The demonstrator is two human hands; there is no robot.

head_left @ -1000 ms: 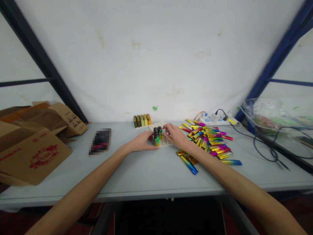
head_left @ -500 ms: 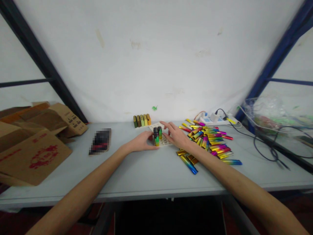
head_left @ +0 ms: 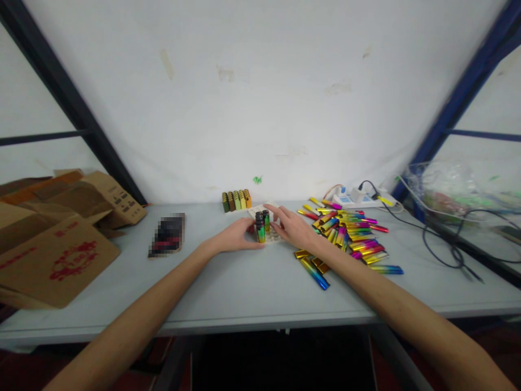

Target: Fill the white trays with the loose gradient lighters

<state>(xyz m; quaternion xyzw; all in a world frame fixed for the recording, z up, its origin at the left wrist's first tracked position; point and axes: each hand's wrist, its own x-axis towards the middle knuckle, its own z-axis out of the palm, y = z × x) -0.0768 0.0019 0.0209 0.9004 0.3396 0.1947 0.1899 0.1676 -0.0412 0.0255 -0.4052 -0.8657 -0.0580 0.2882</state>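
Observation:
Several upright lighters (head_left: 260, 233) with black tops and shiny green-gold bodies stand in a row on a pale tray (head_left: 272, 239) with rows of holes. My left hand (head_left: 234, 237) curves around the tray's left side, thumb along the front corner and fingers behind the row, closed on the tray edge. From the right, my right hand (head_left: 293, 225) reaches over the tray. Its thumb and fingers close about another lighter (head_left: 266, 219) just right of the row; the fingertips are partly hidden.
Right of the tray lies a pile of shiny multicoloured metallic sleeves (head_left: 342, 231). Behind it are a power strip (head_left: 358, 201) and a black cable (head_left: 450, 252). A block of yellow, green and brown lighters (head_left: 236, 200) stands at the wall. Leftward are a blurred dark item (head_left: 167, 234) and cardboard boxes (head_left: 61, 260).
My right hand has shifted slightly, its fingers drawing in around the lighter. My left hand and the row of lighters stay in place.

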